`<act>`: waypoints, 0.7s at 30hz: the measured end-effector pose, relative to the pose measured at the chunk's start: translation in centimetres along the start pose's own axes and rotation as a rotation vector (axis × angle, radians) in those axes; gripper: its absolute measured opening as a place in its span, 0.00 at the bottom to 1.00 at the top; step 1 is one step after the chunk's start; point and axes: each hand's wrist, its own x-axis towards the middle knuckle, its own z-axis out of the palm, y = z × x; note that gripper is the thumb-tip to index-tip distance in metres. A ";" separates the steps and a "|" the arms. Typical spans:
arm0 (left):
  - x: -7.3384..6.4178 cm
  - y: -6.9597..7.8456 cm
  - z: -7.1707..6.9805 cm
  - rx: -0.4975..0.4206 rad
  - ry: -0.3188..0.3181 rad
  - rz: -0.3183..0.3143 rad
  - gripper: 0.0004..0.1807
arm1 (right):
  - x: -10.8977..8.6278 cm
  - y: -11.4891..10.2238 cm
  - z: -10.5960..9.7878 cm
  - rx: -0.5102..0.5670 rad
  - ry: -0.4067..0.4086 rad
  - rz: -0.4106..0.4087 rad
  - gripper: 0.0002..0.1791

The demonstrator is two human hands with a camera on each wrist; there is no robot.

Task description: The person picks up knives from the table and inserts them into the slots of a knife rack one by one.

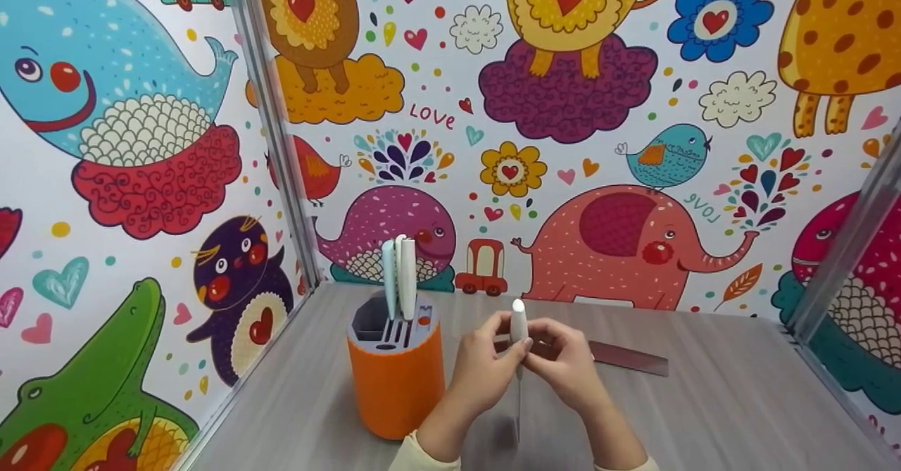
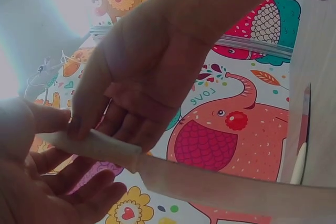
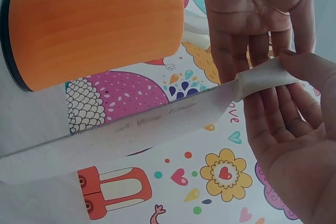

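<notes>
A kitchen knife with a white handle (image 1: 519, 318) is held upright between both hands, its blade (image 1: 519, 407) pointing down toward the table. My left hand (image 1: 487, 360) pinches the handle from the left, with its thumb on the near side. From the right, my right hand (image 1: 563, 360) pinches the same handle. In the right wrist view the long blade (image 3: 126, 129) reaches away from the fingers, and the right thumb presses on the handle (image 3: 268, 77). The left wrist view shows the blade (image 2: 210, 182) passing below the right hand (image 2: 142, 72).
An orange knife block (image 1: 398, 393) stands left of the hands, with light blue and white handles (image 1: 400, 277) rising from its slots. Behind my right hand another knife (image 1: 630, 358) lies on the grey table (image 1: 739, 400). Cartoon-printed panels (image 1: 436, 105) enclose the back and sides.
</notes>
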 end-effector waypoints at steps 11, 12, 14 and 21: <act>0.1 0.2 0.1 -0.025 -0.006 0.023 0.19 | 0.2 0.7 -0.4 0.011 0.070 -0.005 0.15; 0.3 0.2 0.2 -0.032 -0.008 0.024 0.18 | 0.1 1.1 -0.6 0.024 0.086 0.004 0.15; 0.5 0.3 0.1 -0.043 -0.008 0.027 0.19 | -0.3 2.2 -0.9 0.056 0.111 0.052 0.15; 1.4 1.9 -2.0 -0.053 0.086 0.034 0.20 | -1.5 7.1 1.0 0.126 0.134 0.259 0.17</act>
